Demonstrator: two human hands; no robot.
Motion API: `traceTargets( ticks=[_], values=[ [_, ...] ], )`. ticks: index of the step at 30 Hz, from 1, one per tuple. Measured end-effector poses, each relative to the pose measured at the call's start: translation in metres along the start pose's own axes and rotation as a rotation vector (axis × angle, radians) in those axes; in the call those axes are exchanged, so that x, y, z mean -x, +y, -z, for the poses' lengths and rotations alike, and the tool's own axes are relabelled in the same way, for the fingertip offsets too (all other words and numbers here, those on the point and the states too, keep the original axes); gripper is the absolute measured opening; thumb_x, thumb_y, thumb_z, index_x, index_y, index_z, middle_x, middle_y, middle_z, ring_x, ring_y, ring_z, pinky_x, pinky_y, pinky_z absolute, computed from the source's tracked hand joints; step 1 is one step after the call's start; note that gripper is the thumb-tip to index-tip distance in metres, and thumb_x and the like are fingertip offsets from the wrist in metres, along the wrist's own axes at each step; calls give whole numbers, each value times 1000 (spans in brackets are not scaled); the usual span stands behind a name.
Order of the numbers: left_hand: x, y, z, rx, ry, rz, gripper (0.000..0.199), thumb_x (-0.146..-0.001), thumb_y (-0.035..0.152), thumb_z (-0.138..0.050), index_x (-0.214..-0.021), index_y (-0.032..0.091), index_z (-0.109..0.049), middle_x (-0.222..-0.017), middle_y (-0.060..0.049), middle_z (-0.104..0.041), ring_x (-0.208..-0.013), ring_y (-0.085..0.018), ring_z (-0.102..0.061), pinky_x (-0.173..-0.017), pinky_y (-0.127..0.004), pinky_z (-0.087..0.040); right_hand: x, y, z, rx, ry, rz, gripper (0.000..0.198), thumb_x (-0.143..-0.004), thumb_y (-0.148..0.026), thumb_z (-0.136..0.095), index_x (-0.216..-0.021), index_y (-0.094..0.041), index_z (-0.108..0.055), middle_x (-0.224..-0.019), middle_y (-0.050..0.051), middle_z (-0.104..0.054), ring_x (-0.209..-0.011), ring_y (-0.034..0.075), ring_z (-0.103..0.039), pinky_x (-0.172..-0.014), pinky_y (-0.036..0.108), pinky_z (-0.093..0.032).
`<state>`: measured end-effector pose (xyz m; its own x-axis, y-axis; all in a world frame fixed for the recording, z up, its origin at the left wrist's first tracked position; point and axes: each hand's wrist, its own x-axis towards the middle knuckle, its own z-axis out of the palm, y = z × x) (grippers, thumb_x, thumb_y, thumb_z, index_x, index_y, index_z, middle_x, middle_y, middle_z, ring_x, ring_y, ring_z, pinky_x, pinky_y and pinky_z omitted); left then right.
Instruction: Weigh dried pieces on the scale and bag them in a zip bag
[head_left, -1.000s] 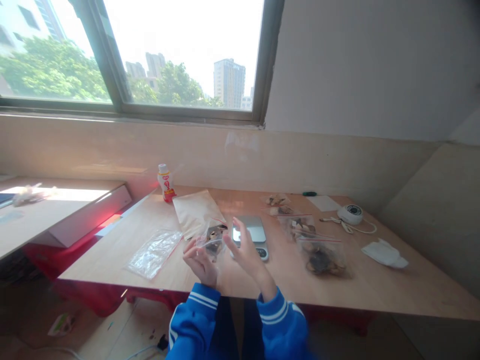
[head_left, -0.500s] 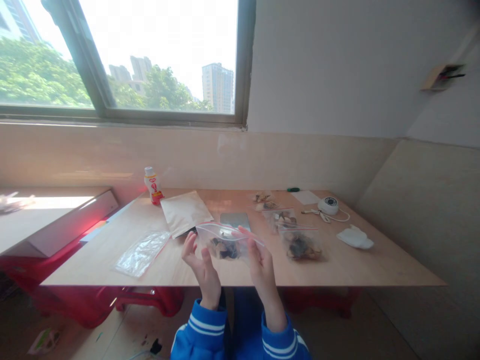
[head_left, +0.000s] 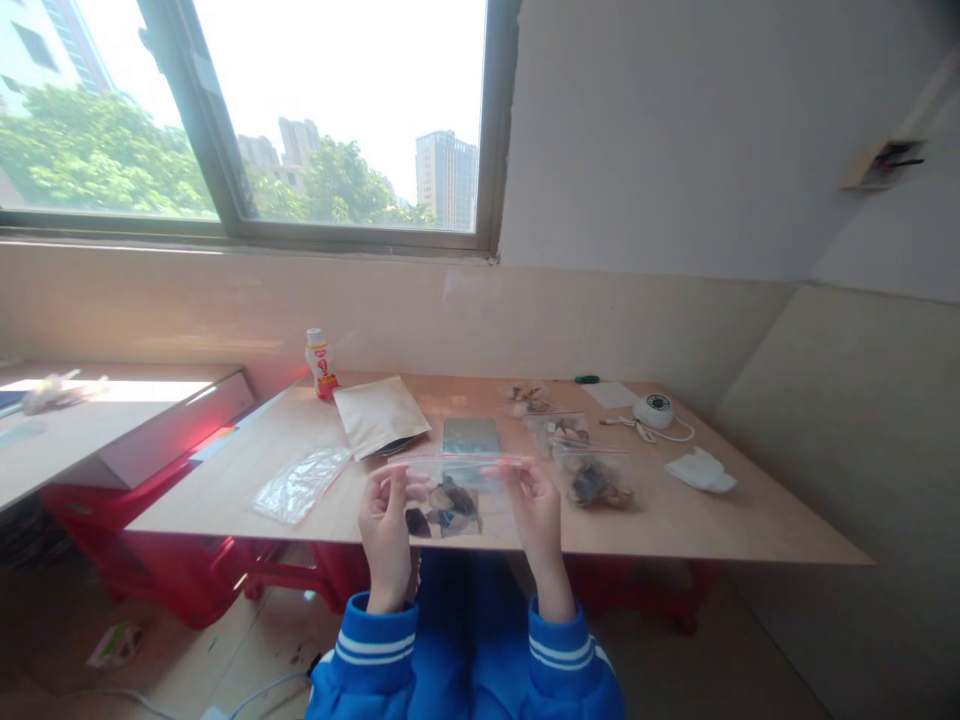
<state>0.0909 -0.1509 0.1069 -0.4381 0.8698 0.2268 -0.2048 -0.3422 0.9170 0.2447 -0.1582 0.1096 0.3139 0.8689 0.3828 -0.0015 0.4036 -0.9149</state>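
A clear plastic zip bag with a red-lined top and dark dried pieces inside [head_left: 454, 508] is held by both hands above the near edge of the pale wooden table [head_left: 720, 525]. Its upper left corner is pinched between the thumb and fingers of the left hand [head_left: 384, 515], and its upper right corner is gripped in the same way by the right hand [head_left: 537, 508], so that the top is stretched nearly level between them. Whether the strip is sealed cannot be told. Just beyond the bag, a flat silver-grey square plate [head_left: 471, 436] is seen, its near part hidden. To the left, a tan paper pouch with a dark opening [head_left: 381, 412] is laid down, with a flat clear plastic bag [head_left: 298, 487] nearer the front and a white bottle with a red and yellow label [head_left: 321, 368] placed behind. To the right, a clear bag of brown and dark dried pieces [head_left: 594, 482] is set near the right hand, and farther right a crumpled white tissue [head_left: 700, 469] and a white dome-shaped device with a cable [head_left: 652, 411] are found.
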Motion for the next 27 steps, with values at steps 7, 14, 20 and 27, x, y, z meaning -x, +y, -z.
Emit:
traceTargets(
  ticks=[7,14,20,27],
  values=[
    [3,4,-10,63,12,51,33,-78,46,-65,-92,17,-56,-72,-1,-69,-57,-16,-68,-52,-25,-52,-1,-4,19,125,-25,88,34,-93,-45,-47,-84,-22,-70,-90,6,-74,-88,21,-67,-84,33,-51],
    [5,7,-8,34,-4,-4,26,-75,40,-69,-83,16,-63,-75,-1,-69,-73,-18,-69,-64,-26,-54,3,1,18,123,174,124,28,-88,-40,-55,-76,-19,-70,-80,5,-72,-82,21,-66,-79,32,-50],
    [12,8,-12,139,50,5,22,-75,38,-69,-78,17,-61,-71,2,-67,-70,-14,-67,-67,-23,-52,7,3,13,81,316,115,31,-86,-42,-58,-68,-17,-67,-68,2,-68,-68,17,-62,-68,27,-48],
    [11,-7,-21,150,-98,108,31,-76,44,-69,-86,16,-62,-77,-2,-69,-73,-16,-69,-70,-27,-55,0,12,24,-35,218,-3,33,-87,-47,-56,-88,-18,-71,-89,7,-74,-86,21,-67,-77,30,-50]
  ],
)
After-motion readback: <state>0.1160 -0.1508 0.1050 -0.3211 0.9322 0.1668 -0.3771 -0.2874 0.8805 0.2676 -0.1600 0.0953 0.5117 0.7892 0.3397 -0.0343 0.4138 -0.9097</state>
